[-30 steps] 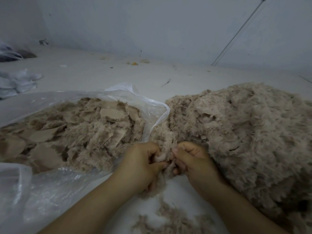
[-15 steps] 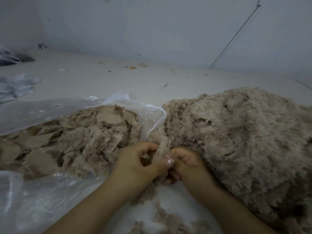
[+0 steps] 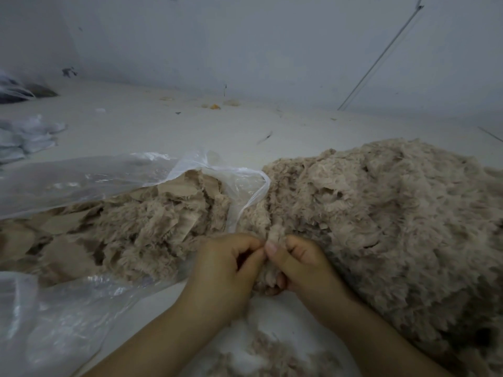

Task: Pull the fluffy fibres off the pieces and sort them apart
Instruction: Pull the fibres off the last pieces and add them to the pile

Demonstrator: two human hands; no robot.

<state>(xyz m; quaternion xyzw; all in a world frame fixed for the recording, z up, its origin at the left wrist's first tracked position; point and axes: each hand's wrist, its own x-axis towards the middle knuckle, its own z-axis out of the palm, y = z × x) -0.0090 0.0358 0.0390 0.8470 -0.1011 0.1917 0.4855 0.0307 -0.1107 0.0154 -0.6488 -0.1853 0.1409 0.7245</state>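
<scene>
A small beige fluffy fabric piece (image 3: 272, 263) is held between the two hands in the lower middle of the frame. It is pinched by the left hand (image 3: 223, 273) on its left side and by the right hand (image 3: 302, 265) on its right side. Both hands are closed tight on it, with thumbs and fingertips pressed together, and the two thumbs nearly touch at the top of the piece. The piece stands up and down between them, with its top end poking up above the thumbs and its bottom end hanging below the palms. Neither hand is nearer; the piece is shared evenly.

The next pull would likely be made sideways, one hand away from the other, so the fluff is torn from the backing.

The big beige fluffy fibre heap (image 3: 394, 227) is seen at the right of the frame, touching the right hand. The clear plastic bag (image 3: 81, 178) full of tan flat-backed fabric pieces (image 3: 130, 229) lies open at the left, just beside the left hand. Some loose beige fluff (image 3: 272, 355) is scattered on the pale grey counter (image 3: 163, 126) at the bottom of the frame, below the wrists.
</scene>
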